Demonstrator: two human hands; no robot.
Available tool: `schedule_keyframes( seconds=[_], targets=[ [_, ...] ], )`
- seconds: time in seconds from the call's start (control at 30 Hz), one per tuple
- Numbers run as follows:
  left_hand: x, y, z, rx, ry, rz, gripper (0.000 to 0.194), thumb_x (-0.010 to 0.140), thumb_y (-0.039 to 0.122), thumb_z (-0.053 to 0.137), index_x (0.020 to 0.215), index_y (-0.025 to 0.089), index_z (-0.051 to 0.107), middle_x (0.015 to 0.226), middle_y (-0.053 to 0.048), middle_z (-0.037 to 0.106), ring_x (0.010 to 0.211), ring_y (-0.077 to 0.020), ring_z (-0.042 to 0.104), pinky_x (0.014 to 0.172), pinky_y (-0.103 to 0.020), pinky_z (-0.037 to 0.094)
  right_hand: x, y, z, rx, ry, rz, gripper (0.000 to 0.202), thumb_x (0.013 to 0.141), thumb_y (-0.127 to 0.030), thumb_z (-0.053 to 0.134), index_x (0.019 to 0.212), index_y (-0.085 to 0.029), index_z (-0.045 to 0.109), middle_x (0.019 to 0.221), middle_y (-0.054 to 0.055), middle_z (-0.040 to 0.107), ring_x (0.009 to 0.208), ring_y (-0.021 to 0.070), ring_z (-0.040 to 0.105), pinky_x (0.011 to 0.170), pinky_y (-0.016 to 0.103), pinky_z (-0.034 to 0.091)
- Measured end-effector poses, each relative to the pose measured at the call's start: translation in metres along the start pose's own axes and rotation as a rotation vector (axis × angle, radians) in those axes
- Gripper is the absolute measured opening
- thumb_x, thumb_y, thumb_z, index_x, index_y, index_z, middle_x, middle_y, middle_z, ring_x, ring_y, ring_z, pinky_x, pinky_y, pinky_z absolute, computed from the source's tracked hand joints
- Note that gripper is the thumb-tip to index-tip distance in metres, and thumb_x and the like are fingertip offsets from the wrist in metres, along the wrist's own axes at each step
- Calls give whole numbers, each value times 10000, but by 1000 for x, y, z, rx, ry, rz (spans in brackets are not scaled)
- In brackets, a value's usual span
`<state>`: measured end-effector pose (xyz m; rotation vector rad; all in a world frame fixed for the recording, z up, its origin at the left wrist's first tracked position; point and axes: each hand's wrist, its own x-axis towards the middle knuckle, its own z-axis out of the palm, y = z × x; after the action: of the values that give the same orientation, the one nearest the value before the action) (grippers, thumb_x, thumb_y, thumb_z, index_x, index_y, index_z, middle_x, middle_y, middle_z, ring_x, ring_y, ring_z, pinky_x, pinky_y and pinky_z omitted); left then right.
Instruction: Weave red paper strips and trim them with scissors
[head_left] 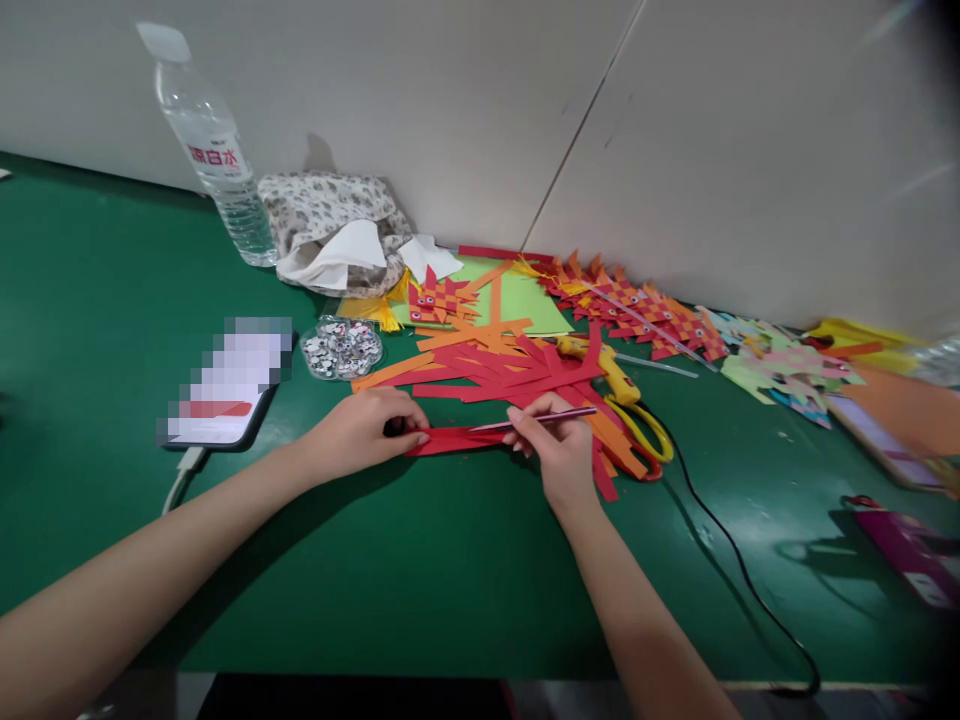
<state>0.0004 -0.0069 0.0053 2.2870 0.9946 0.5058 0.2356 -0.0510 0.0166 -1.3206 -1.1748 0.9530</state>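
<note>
My left hand (375,428) pinches the left end of a red paper strip (457,440) between thumb and fingers. At the strip's right end, my right hand (555,435) grips a slim dark pencil (574,414), its point lying over the strip. Some fingers of the right hand also touch that end of the paper; how firmly they hold it is hidden. Just beyond both hands lies a loose heap of red paper strips (517,375) mixed with orange strips (491,333).
Behind the heap are woven paper fish (637,315) on green paper (536,300). A yellow glue gun (619,375) and scissors (652,430) lie right, a cable trailing forward. Leftward are a box of googly eyes (341,348), a phone (232,390), a tissue pouch (330,195) and a water bottle (214,150).
</note>
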Motion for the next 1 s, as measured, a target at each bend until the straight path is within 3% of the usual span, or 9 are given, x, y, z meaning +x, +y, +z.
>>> schedule_keyframes(
  seconds=[0.13,0.3,0.53,0.8,1.0],
  targets=[
    [-1,6,-3,12,-7,-9,192,843,353,565,858,201,682,787,-23,659,701,-139,583,619,-241,431,-3,-1,7,-43,-90,-1,246,747,-359,705,658,-195,543,534,-3,650,463,105,556,444,204,404],
    [-3,13,-5,69,-14,41,367,679,464,710,922,195,654,852,-33,657,795,-185,590,669,-272,449,-3,-1,5,-73,-59,11,265,755,-375,699,657,-195,532,528,-10,638,460,103,549,452,206,416],
    [-3,9,-3,-6,1,18,152,768,272,616,885,197,679,785,-15,674,702,-136,600,633,-242,453,-7,-3,12,-62,-91,-4,270,755,-393,700,670,-200,531,534,-3,654,452,110,574,434,204,436],
    [-4,8,-3,42,27,68,225,744,374,669,876,192,657,844,-35,683,786,-170,614,703,-272,470,-10,-1,18,-87,-165,-1,245,757,-397,702,713,-198,565,624,21,693,519,139,635,494,236,507],
    [-3,6,-7,29,-10,81,182,798,310,608,924,188,656,879,-41,699,792,-161,634,720,-264,480,-10,-1,19,-87,-164,32,248,757,-407,702,727,-192,583,637,24,702,532,132,650,509,226,530]
  ],
)
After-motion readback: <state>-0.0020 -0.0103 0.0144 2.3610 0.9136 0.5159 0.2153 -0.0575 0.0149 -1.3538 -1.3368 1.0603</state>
